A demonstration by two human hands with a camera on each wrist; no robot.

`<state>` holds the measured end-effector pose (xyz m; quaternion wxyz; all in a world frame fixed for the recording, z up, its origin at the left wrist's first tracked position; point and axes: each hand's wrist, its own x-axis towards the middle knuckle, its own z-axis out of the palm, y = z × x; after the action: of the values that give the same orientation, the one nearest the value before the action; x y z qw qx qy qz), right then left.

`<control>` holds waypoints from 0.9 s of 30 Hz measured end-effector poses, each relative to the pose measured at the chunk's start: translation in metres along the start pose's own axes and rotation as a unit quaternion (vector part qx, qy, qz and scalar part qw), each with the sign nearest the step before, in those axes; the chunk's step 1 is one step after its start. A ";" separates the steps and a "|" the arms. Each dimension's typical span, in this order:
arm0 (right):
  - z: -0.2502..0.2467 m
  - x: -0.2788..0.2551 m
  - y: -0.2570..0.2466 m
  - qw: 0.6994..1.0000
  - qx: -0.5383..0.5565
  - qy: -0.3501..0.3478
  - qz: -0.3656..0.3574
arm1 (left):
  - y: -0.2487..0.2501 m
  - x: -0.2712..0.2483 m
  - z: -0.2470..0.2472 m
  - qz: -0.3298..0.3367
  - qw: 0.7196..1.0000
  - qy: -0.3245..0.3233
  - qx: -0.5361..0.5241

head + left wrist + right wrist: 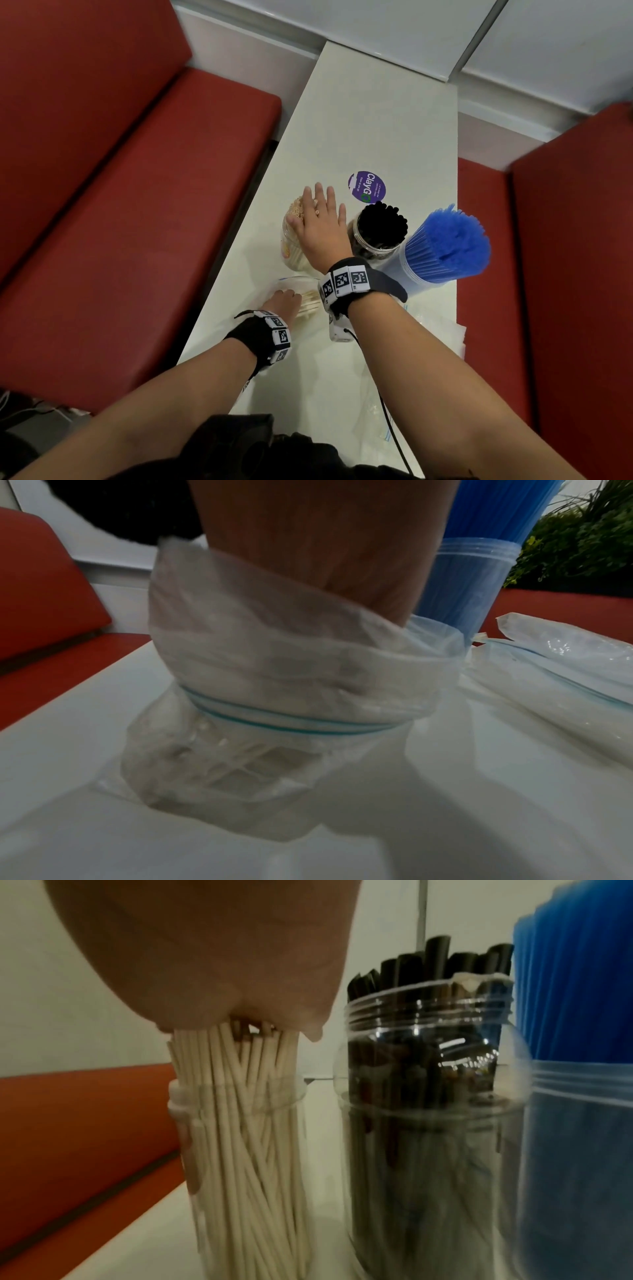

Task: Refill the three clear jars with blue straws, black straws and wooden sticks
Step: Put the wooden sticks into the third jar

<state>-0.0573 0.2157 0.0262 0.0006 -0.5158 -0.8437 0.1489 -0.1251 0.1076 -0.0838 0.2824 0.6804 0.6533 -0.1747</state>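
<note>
Three clear jars stand in a row on the white table (376, 120). The left jar (293, 250) (240, 1150) holds wooden sticks. My right hand (318, 219) (222, 961) lies flat on the tops of those sticks, fingers straight. The middle jar (378, 233) (428, 1123) is packed with black straws, and the right jar (442, 250) (578, 1123) (472, 569) with blue straws. Nearer me, my left hand (284, 298) (308, 547) reaches into a clear zip bag (274, 669) with its fingers curled around wooden sticks (308, 303) inside.
More crumpled clear zip bags (438, 329) (565, 669) lie on the table at the right, near its front edge. A round purple sticker (367, 186) sits behind the jars. Red benches (120, 240) (565, 274) flank the narrow table, and a wall is at its far end.
</note>
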 end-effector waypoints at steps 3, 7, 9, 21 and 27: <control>-0.007 0.002 -0.002 0.998 0.027 0.047 -0.020 | -0.002 0.005 0.001 -0.008 1.000 0.003 -0.012; -0.020 0.014 -0.014 0.970 0.083 0.220 -0.063 | -0.002 0.010 -0.004 -0.031 0.996 -0.011 -0.079; -0.015 0.017 -0.016 0.980 0.026 0.192 -0.054 | -0.004 0.012 -0.009 -0.037 0.995 -0.017 -0.093; -0.002 0.000 -0.006 0.999 -0.022 0.004 -0.044 | -0.005 0.009 -0.002 0.012 0.994 0.053 -0.097; -0.010 -0.037 -0.002 0.951 0.247 0.167 -0.085 | -0.004 0.001 -0.005 0.030 0.993 0.039 -0.104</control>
<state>-0.0401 0.1849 0.0419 0.2817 -0.4437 -0.8090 0.2633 -0.1300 0.1118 -0.0813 0.3311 0.6732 0.6574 -0.0703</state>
